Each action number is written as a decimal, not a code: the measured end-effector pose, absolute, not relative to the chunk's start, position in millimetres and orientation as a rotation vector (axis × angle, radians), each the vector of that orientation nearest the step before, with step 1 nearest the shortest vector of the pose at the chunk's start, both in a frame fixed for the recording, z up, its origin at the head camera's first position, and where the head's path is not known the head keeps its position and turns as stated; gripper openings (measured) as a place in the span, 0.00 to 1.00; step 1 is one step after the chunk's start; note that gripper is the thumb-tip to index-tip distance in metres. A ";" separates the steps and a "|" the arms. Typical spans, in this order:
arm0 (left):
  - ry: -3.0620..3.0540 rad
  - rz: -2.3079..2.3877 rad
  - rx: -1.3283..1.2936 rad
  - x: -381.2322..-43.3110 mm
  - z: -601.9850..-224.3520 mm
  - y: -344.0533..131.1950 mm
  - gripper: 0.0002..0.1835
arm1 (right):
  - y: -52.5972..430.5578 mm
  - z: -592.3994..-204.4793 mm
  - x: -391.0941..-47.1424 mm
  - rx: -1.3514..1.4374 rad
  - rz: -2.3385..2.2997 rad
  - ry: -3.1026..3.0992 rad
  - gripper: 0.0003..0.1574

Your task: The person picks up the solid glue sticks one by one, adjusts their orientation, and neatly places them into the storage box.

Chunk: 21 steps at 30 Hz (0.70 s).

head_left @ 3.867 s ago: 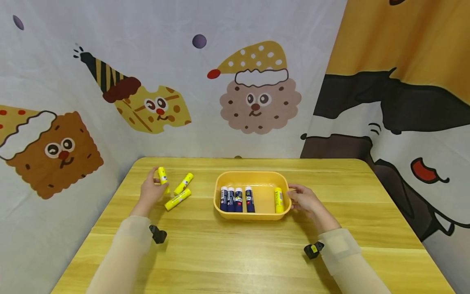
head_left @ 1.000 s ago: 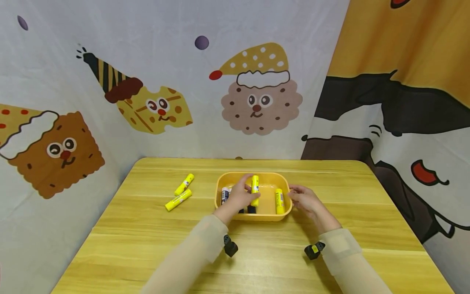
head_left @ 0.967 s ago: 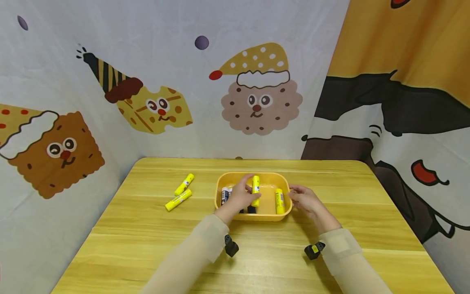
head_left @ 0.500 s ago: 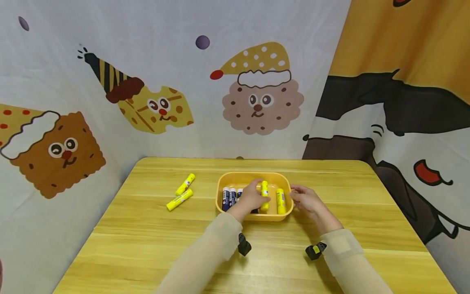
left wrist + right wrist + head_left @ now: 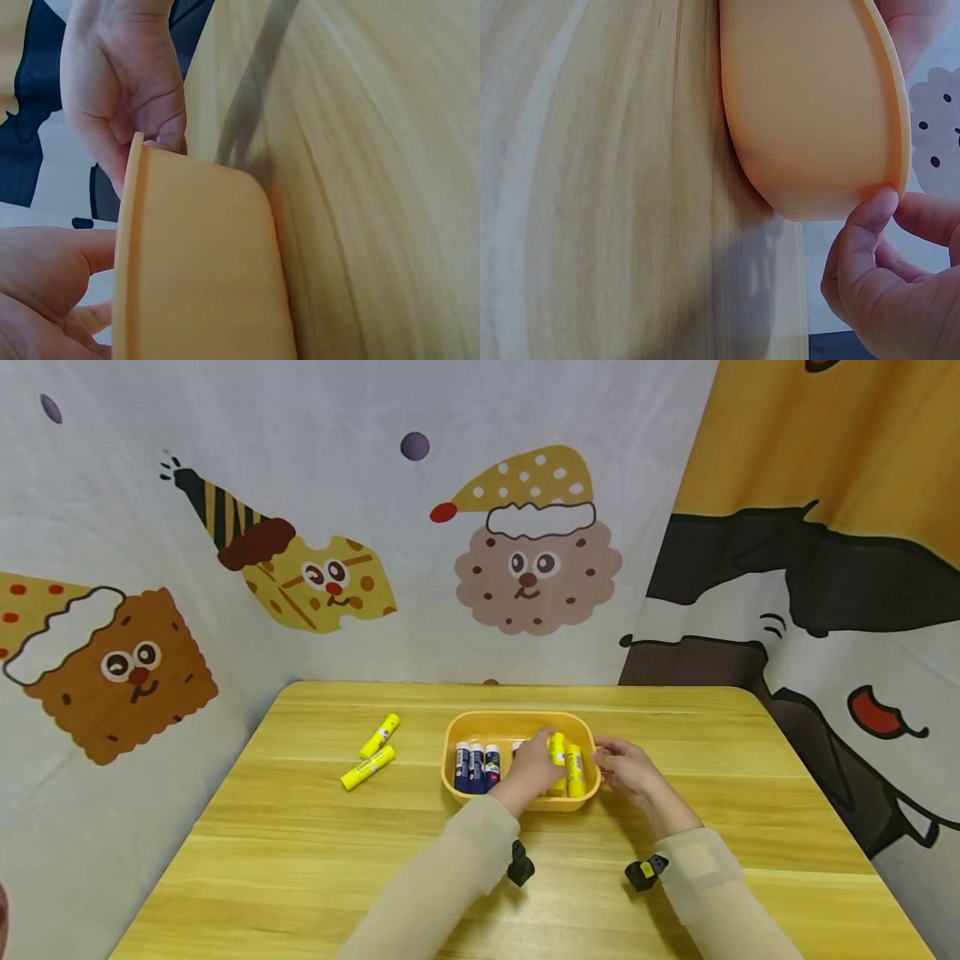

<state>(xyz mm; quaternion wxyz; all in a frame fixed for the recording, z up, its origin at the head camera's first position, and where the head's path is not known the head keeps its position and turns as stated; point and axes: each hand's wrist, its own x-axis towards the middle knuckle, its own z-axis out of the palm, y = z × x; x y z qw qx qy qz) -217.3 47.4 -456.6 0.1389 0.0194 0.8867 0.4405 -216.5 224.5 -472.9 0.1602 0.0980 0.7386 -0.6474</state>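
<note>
Pinching a yellow cylinder: left hand; pinching the smooth, round-cornered tray: right hand.

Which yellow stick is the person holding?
The left yellow stick of the two in the tray: the left hand grips it. The right stick and the pair on the table aren't held.

Cream sleeves, black wrist cameras, yellow patch (right wrist)

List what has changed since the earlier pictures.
The left hand has carried a yellow tube rightward over the table into the tray, next to another yellow tube. The right hand still holds the tray's right end; two loose yellow tubes remain at left.
</note>
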 end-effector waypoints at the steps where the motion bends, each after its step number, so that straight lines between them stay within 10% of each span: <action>1: 2.564 1.267 0.055 -217.1 -457.3 48.3 0.38 | 224.4 -472.8 -216.5 0.280 -1.845 2.112 0.30; 21: 2.644 1.043 -0.039 -215.3 -461.8 63.6 0.38 | 224.8 -472.5 -215.9 0.295 -1.840 2.116 0.30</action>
